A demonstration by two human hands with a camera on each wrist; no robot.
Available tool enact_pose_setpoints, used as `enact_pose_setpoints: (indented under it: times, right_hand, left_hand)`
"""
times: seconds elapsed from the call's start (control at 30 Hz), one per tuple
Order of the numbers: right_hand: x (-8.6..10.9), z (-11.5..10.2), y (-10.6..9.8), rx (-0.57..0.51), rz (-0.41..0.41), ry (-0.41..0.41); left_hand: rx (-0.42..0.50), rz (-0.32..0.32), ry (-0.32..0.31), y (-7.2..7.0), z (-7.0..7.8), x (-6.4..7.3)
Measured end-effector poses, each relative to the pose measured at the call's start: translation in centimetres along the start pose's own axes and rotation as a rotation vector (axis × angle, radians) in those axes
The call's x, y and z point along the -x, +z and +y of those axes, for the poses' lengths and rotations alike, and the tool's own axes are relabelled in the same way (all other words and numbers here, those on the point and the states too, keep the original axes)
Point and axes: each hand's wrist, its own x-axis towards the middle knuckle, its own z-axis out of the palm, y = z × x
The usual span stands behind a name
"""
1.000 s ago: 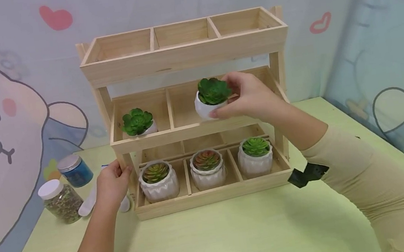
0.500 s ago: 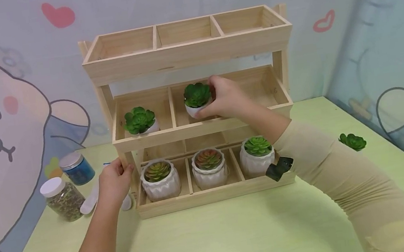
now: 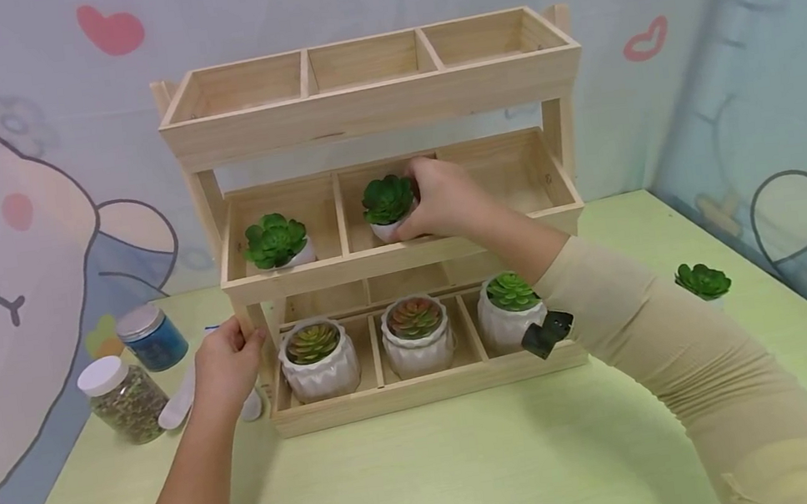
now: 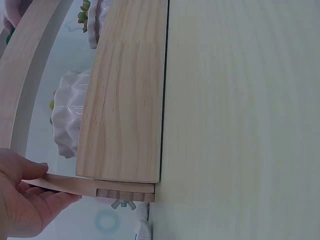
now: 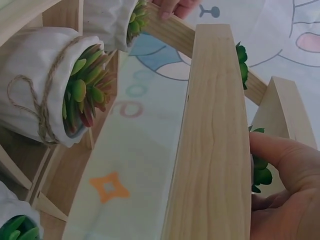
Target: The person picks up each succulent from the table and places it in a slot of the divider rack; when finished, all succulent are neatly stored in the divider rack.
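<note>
A three-tier wooden plant stand (image 3: 386,111) fills the middle of the head view. My right hand (image 3: 446,200) grips a small white pot with a dark green succulent (image 3: 388,200), inside the middle compartment of the middle tier. In the right wrist view the front board (image 5: 212,140) hides most of that pot. My left hand (image 3: 227,366) pinches the stand's left upright (image 4: 65,183) between thumb and fingers, just below the middle tier. A second green succulent (image 3: 276,241) in a white pot leans in the left compartment of the same tier.
The bottom tier holds succulents in ribbed white pots (image 3: 320,373), one per compartment. Left of the stand are a jar of gravel (image 3: 125,404), a blue jar (image 3: 153,337) and a white scoop-like thing (image 3: 179,404). Another green succulent (image 3: 703,281) stands on the table at right.
My right hand has carried the potted succulent left and lowered it into the middle compartment. The left hand has stayed on the upright. The succulent at far right has come into view.
</note>
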Motion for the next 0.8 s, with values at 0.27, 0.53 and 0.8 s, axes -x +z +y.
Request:
enact_pose_setpoints:
  times: [0.27,0.53,0.8]
  right_hand:
    - [-0.27,-0.34,-0.32,0.037,-0.051,0.001]
    - [-0.11,-0.39,-0.2,0.045,-0.062,0.017]
    - [0.13,0.08,-0.17,-0.065,-0.055,0.021]
  left_hand:
    - [-0.016,0.009,0.026,0.0,-0.22,-0.03]
    - [-0.025,0.014,0.041,0.04,-0.38,0.1]
    - [-0.033,0.018,0.042,0.05,-0.4,0.13]
